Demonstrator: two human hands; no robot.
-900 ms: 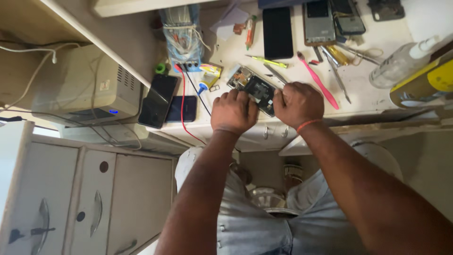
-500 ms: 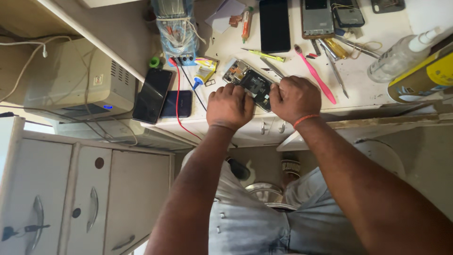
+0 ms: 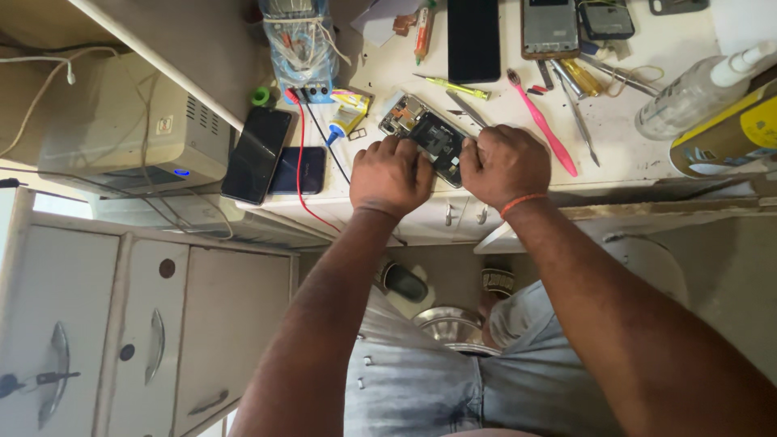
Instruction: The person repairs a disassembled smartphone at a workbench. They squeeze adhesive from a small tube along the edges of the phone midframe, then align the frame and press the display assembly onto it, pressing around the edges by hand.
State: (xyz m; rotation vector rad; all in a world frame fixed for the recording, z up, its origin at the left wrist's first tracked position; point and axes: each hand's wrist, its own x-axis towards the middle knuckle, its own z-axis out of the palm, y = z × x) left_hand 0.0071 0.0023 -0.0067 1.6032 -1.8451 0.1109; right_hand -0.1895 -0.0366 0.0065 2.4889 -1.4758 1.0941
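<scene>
an opened phone (image 3: 427, 133) lies flat near the front edge of the white desk (image 3: 647, 158), set at a slant, its back cover off so the dark inner parts and a silvery upper corner show; its lower end is hidden.

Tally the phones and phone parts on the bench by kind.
Opened phone under the hands: 1
Dark phones lying whole at the left: 2
Black screen panel at the top: 1
Opened phone bodies at the top: 2
Total: 6
</scene>
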